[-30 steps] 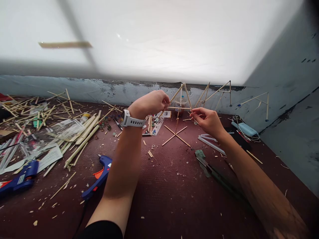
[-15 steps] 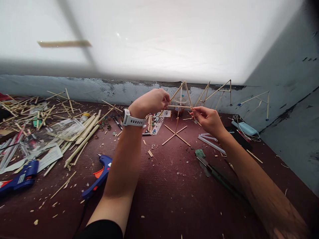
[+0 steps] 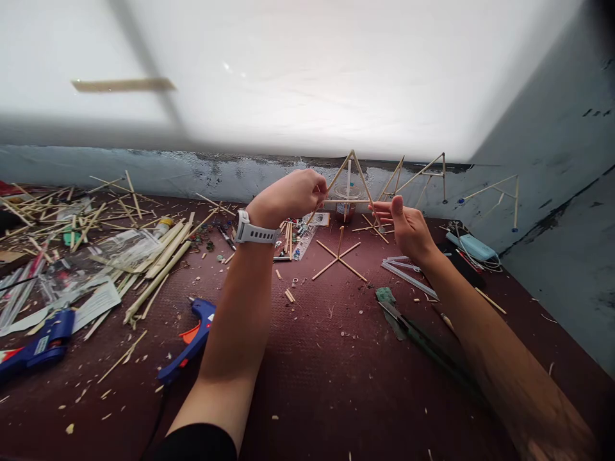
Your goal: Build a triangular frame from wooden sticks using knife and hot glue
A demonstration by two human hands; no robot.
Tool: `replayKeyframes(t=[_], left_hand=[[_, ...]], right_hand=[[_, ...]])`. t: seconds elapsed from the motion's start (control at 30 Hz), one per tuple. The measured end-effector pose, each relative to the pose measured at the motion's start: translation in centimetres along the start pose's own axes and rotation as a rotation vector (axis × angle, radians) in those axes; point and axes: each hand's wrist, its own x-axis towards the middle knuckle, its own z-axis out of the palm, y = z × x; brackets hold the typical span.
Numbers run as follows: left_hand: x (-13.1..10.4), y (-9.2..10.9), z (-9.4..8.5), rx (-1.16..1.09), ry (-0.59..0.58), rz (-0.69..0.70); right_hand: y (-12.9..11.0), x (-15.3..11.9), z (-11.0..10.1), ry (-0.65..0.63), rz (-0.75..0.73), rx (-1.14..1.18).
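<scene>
My left hand (image 3: 307,191), with a white watch on its wrist, pinches the left leg of an A-shaped frame of thin wooden sticks (image 3: 361,174). The frame is held up with its apex on top and a crossbar between the legs. At the right leg is my right hand (image 3: 406,224), thumb raised and fingers stretched out; its fingertips reach the leg, though I cannot tell if they touch. Below the frame stands a cross-shaped stick base (image 3: 328,265) with a short upright stick (image 3: 341,242), whose top is apart from the crossbar.
A lidded plastic cup (image 3: 344,208) stands behind the frame. Blue glue guns (image 3: 196,339) and piled sticks (image 3: 161,262) lie at left. At right are a utility knife (image 3: 396,315), clear plastic strips (image 3: 408,278) and a light blue box with a cable (image 3: 471,246). More stick frames (image 3: 427,173) stand at the back.
My right hand has let go of the frame's right leg, its thumb lifting and fingers spreading. The frame has risen slightly, away from the upright stick. My left hand keeps its grip.
</scene>
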Motion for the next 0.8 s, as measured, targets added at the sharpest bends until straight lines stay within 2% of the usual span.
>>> replayKeyframes(t=[0.33,0.57,0.8], left_hand=[[-0.1,0.0,0.0,-0.006,0.002,0.000],[0.1,-0.3,0.2,0.002,-0.013,-0.012],[0.3,-0.5,0.4,-0.022,-0.032,-0.026]], right_hand=[[-0.2,0.0,0.0,0.004,0.019,-0.008],[0.4,0.1,0.6,0.006,-0.040,-0.113],[0.9,0.1,0.9,0.022,-0.057,-0.113]])
